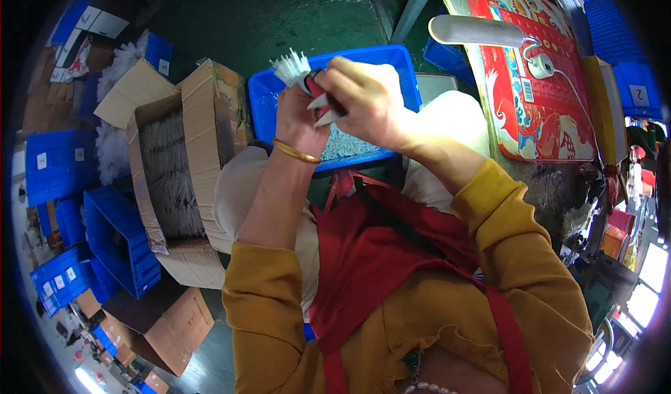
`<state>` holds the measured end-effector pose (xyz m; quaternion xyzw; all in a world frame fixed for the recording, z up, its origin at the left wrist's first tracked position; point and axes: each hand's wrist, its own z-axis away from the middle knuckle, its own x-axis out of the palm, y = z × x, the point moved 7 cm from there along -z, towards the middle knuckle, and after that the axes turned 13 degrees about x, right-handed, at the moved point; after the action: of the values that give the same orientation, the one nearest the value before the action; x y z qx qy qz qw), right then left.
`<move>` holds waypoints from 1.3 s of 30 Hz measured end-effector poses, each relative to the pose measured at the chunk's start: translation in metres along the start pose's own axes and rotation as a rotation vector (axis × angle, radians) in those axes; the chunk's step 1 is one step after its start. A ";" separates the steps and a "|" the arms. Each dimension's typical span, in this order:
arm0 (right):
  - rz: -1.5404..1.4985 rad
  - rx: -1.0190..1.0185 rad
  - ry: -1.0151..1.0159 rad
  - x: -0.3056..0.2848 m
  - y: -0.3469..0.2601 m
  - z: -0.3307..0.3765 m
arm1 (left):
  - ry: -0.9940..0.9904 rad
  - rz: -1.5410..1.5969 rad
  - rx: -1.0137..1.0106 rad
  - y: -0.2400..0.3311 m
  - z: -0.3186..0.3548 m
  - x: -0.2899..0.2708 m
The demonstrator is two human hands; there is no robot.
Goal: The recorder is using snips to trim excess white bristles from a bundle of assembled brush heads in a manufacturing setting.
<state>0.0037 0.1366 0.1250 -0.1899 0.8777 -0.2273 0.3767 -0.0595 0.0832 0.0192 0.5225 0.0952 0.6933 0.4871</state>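
Both hands are raised together over a blue plastic tray (pixel 398 62) that rests on the person's lap and holds a heap of small pale plastic parts (pixel 349 144). The left hand (pixel 297 118), with a thin gold bangle (pixel 296 152) on its wrist, is closed around a white comb-like plastic piece (pixel 291 67) whose short prongs fan out above the fingers. The right hand (pixel 367 100) is curled tight around a small red-handled cutter (pixel 323 99), its pale tips pointing down between the two hands, just beside the white piece; whether the blades touch it cannot be told. The person wears mustard-yellow sleeves and a red apron (pixel 370 254). To the left stands an open cardboard box (pixel 203 114) filled with rows of whitish parts, with blue crates (pixel 115 240) around it on the floor. To the right, a white lamp head (pixel 475 31) hangs over a worktop covered by a red patterned sheet (pixel 538 107).
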 end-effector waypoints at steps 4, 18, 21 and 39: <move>-0.224 0.156 0.002 -0.003 0.018 -0.001 | -0.476 0.135 -0.012 0.007 -0.009 -0.001; -1.230 1.130 -0.462 0.046 0.069 0.031 | -0.505 -0.018 -0.081 0.007 0.015 0.005; -1.455 1.099 -0.475 0.049 0.061 0.032 | -0.499 -0.123 -0.007 0.007 0.013 -0.002; -1.508 1.212 -0.441 0.076 0.090 0.025 | -0.248 -0.334 0.396 0.025 -0.007 -0.006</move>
<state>-0.0409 0.1658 0.0175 -0.5119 0.1731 -0.7775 0.3218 -0.0800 0.0683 0.0285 0.6653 0.2532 0.5023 0.4909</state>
